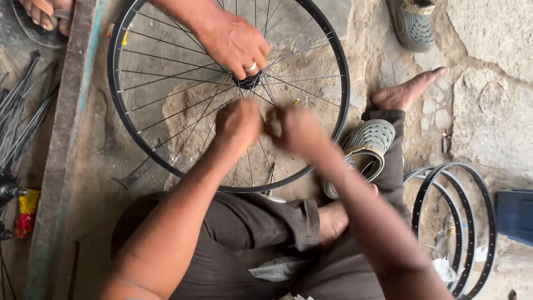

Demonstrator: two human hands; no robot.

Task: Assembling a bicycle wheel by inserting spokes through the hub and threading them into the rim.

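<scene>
A black bicycle wheel rim [115, 94] with thin metal spokes [166, 61] lies flat on the stone ground in front of my knees. My left hand [239, 123] and my right hand [295, 129] are both closed over spokes just below the hub [248, 82], fingers pinched together; what they pinch is blurred. Another person's hand [236, 43], wearing a ring, reaches in from the top and presses on the hub.
Bare black rims [474, 183] lie stacked at the right, next to a blue box [514, 214]. A grey clog [366, 145] sits by my leg, another clog [413, 22] at the top. A wooden beam [64, 139] and loose spokes [19, 119] lie left.
</scene>
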